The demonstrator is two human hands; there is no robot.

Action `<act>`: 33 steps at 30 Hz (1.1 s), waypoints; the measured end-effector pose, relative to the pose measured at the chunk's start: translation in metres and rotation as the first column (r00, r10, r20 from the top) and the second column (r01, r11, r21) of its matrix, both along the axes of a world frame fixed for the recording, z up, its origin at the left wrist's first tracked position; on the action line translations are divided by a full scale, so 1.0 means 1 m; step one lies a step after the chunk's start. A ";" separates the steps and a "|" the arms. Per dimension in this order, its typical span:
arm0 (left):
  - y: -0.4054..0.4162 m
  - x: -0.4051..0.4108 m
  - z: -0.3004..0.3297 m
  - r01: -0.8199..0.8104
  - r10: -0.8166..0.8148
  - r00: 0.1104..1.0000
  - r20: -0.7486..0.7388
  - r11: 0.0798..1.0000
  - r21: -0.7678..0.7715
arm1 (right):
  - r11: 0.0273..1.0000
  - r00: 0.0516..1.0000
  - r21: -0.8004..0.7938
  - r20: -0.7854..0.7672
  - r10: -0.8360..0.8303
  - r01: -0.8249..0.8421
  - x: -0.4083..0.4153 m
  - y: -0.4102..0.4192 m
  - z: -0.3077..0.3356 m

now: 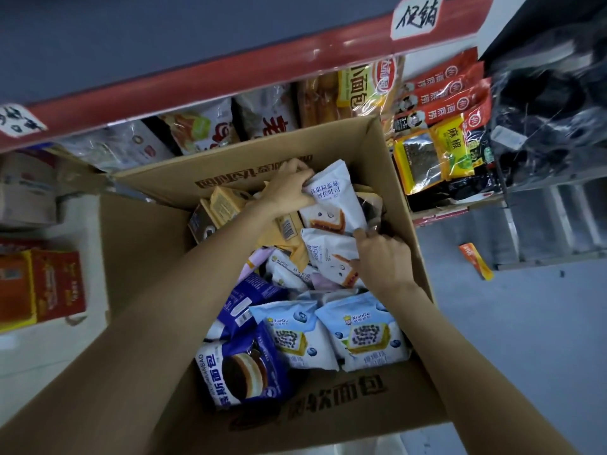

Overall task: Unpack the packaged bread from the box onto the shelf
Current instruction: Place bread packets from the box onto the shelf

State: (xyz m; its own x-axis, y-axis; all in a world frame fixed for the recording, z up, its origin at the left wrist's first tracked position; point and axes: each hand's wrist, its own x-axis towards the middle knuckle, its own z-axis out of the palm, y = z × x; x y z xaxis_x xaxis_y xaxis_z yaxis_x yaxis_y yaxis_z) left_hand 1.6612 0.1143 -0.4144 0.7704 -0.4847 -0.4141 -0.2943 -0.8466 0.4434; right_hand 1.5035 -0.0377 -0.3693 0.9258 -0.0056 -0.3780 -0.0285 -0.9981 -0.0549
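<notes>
**Both hands on white bread packets at the far end of the box**

The left hand [289,188] reaches deep into the open cardboard box [399,178]; its fingers are curled over the top edge of a white blueberry toast packet [335,200], which stands tilted against the far right corner of the box; the thumb side is hidden behind the packet, so how firmly it is pinched is hard to tell. The right hand [382,261] lies just below; its fingers are bent onto a second white toast packet [328,254], the index finger pointing up to the lower edge of the first packet; this second packet lies flat, directly under the first and touching it.

Left of the left wrist sit yellow-brown small cartons [218,210], crowded against the far wall; a tan packet with a barcode [287,229] lies under the left forearm. Nearer the person lie two pale blue XianDu packets [331,336] side by side, and beside them dark blue round-bread packets [243,366]; these fill the near half of the box, beneath both forearms.

Beyond the box, the shelf [230,83] with its red edge strip already holds bagged breads [262,114]; to the right hang red and yellow seasoning sachets [443,126]; a red carton [49,284] stands at the left; an orange packet [476,261] lies on the grey floor.
</notes>
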 end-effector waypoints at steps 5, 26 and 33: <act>0.008 -0.002 0.015 0.224 -0.225 0.974 -0.011 0.970 0.098 | 0.996 0.997 -0.057 -0.019 0.072 -0.073 0.003 0.005 0.004; 0.095 -0.105 0.236 -0.574 0.709 0.672 -0.216 0.313 -0.757 | 0.169 0.786 0.826 -0.417 -0.456 0.537 -0.047 -0.041 0.184; 0.110 -0.135 0.312 -0.466 0.812 0.580 -0.066 0.265 -0.844 | 0.109 0.883 0.937 -0.268 -0.387 0.332 -0.056 -0.038 0.254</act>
State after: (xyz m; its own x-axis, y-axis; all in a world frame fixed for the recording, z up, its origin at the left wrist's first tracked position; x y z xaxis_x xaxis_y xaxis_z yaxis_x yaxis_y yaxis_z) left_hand 1.5259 0.2246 -0.1025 0.9494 0.2817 0.1385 -0.0726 -0.2323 0.9699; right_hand 1.4473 -0.0759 -0.1154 0.9410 -0.0124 -0.3382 -0.3384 -0.0478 -0.9398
